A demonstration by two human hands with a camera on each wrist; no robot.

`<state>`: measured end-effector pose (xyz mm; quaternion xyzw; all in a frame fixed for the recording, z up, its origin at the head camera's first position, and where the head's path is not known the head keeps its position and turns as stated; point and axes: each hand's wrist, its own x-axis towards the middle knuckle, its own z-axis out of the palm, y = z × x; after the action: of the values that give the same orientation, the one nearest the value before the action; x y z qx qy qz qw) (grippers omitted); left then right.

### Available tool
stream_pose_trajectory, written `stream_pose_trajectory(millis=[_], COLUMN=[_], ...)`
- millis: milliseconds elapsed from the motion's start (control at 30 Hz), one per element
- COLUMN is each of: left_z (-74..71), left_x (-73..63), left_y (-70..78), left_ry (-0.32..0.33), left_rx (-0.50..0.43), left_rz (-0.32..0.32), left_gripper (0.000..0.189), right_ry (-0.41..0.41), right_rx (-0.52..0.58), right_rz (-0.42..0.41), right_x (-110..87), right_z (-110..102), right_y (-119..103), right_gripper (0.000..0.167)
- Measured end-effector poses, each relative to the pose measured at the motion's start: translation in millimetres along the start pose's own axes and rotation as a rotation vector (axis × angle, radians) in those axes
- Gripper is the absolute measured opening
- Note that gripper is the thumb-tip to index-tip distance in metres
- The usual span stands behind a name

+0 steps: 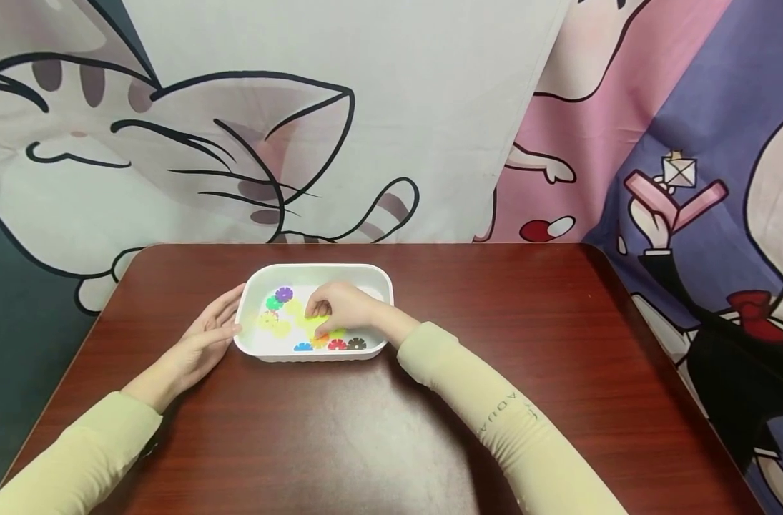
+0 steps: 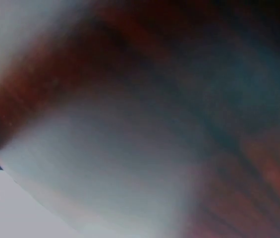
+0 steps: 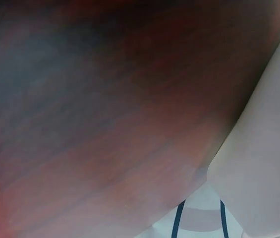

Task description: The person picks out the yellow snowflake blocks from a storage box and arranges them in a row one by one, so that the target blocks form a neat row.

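Note:
A white tray sits on the brown table, holding several small flower-shaped notched discs. A purple disc and a green disc lie at its far left, with pale yellow discs below them. Along the near side are a blue disc, a red disc and a black disc. My left hand touches the tray's left side with fairly straight fingers. Inside the tray, my right hand reaches down with bent fingers over yellow discs; I cannot tell whether it pinches one.
The table extends to both sides of the tray and in front of it. Behind it hangs a cloth printed with cartoon figures. Both wrist views show mostly blurred table surface, with neither the tray nor the discs.

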<state>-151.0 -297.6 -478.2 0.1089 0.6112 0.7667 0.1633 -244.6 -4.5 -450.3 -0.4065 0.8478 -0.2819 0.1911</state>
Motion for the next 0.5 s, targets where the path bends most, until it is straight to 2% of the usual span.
stream_pose_trajectory(millis=[200,500], left_z=[-1.2,-0.8], left_x=[-1.1,-0.1], left_y=[-0.6,-0.4], left_ry=[-0.004,0.01], left_rx=[-0.014,-0.011], left_rz=[0.005,-0.015], left_gripper=[0.073,0.074], right_ry=[-0.027,-0.054], right_rx=[-0.063,-0.089], right_rz=[-0.024,-0.031], right_x=[-0.9,-2.6], right_z=[0.3,1.0], right_y=[-4.5,-3.9], right_gripper=[0.026,0.023])
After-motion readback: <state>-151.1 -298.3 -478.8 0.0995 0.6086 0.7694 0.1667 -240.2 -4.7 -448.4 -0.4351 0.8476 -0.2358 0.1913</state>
